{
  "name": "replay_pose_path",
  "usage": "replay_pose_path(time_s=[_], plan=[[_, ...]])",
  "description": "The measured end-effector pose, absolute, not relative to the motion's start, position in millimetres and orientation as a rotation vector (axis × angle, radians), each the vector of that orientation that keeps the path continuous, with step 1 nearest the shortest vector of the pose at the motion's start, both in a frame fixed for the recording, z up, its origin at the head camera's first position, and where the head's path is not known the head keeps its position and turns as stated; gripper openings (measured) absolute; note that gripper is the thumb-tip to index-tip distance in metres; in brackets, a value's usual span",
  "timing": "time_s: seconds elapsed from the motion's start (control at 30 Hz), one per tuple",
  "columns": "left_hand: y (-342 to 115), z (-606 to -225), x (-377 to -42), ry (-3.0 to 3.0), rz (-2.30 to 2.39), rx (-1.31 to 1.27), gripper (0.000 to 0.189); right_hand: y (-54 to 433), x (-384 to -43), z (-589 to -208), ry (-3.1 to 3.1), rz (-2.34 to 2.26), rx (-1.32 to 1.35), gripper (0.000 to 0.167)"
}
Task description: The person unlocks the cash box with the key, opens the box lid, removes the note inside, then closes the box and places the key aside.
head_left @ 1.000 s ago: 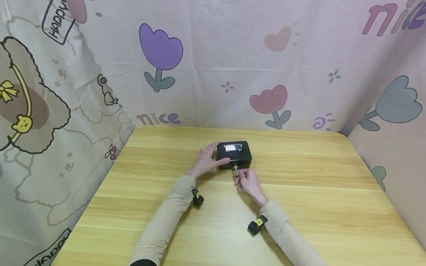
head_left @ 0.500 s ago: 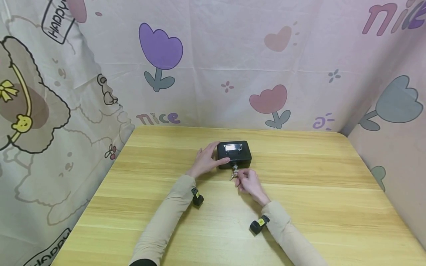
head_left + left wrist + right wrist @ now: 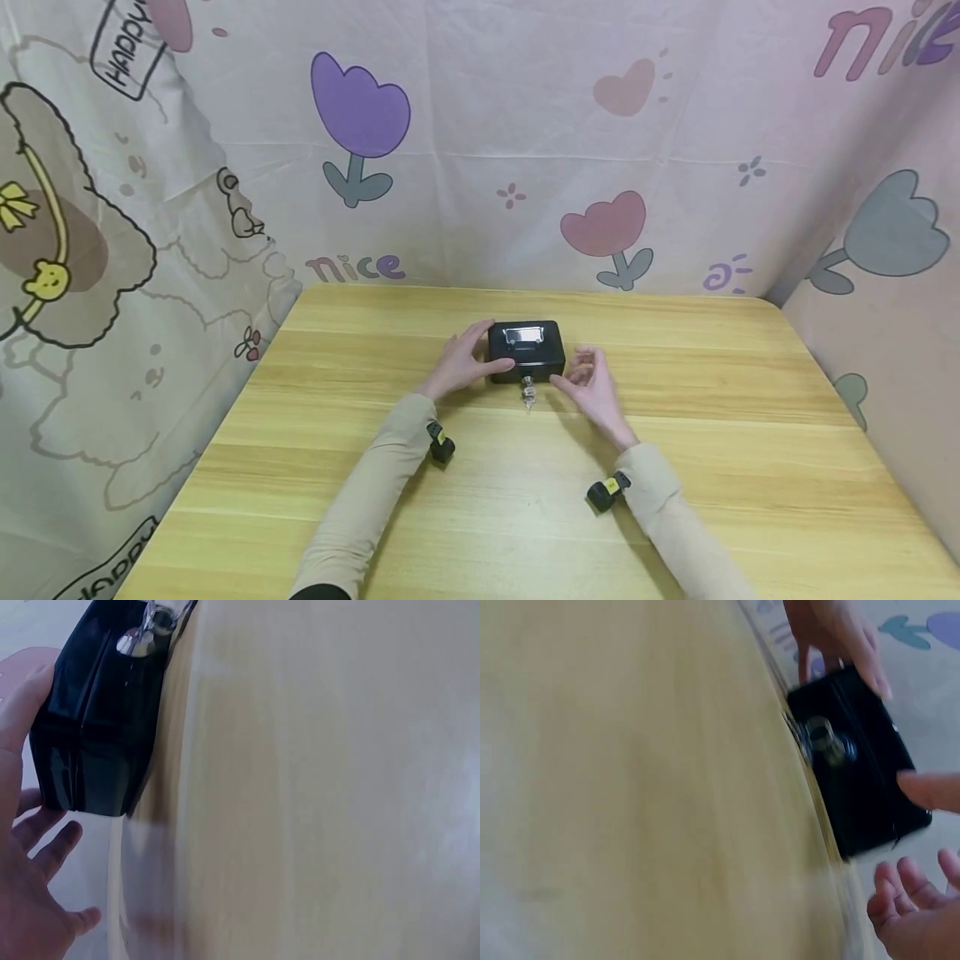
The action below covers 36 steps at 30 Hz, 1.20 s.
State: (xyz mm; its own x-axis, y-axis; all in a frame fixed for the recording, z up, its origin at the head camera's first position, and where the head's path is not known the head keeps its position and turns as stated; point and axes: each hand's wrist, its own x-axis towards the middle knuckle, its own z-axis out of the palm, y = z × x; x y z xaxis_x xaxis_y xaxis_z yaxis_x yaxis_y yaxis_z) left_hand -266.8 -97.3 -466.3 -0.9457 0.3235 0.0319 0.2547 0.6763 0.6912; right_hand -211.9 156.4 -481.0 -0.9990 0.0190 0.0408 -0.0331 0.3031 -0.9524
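Note:
A small black cash box [image 3: 551, 348] with a shiny folding handle on its lid sits on the table. From its front lock hangs a key ring with keys [image 3: 528, 394]. My left hand [image 3: 456, 367] grips the box's left end, thumb across the lid's front edge. In the left wrist view, other fingers reach behind the box [image 3: 105, 742], with some spread off it. Beside the right end is my right hand [image 3: 597, 393], fingers loosely bent and holding nothing. Its thumb lies right at the front right corner, overlapping the box [image 3: 862, 776] in the right wrist view.
The light wooden table [image 3: 712, 433] ends a short way behind the box, against a printed cloth backdrop [image 3: 480, 100]. More printed cloth [image 3: 90, 400] hangs along the left side. Both sleeves carry a small black wrist camera [image 3: 603, 493].
My right hand has let go of the keys and moved up and right to the box's right end, its fingers opening. The keys now hang straight from the lock. My left hand stays in place.

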Motion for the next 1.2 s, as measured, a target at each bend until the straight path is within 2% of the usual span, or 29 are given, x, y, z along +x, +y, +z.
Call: replay_pose_path(time_s=[0.17,0.5,0.8,1.2], plan=[[-101.1,-464.3,-266.3,2.733,1.121,0.513,0.098,163.4,-218.9,-482.1,-2.505,1.939,0.195,0.095],[-106.2,-466.1,-263.4,2.636,1.216,0.573,0.100,176.8,-235.2,-486.3,-2.602,1.926,0.569,0.114],[-109.5,-465.3,-258.9,2.579,1.215,0.645,0.111,186.1,-241.3,-487.6,-2.717,1.941,0.643,0.117],[-111.9,-471.5,-259.1,2.692,1.175,0.680,0.112,183.8,-240.0,-490.9,-2.745,1.955,0.669,0.117]])
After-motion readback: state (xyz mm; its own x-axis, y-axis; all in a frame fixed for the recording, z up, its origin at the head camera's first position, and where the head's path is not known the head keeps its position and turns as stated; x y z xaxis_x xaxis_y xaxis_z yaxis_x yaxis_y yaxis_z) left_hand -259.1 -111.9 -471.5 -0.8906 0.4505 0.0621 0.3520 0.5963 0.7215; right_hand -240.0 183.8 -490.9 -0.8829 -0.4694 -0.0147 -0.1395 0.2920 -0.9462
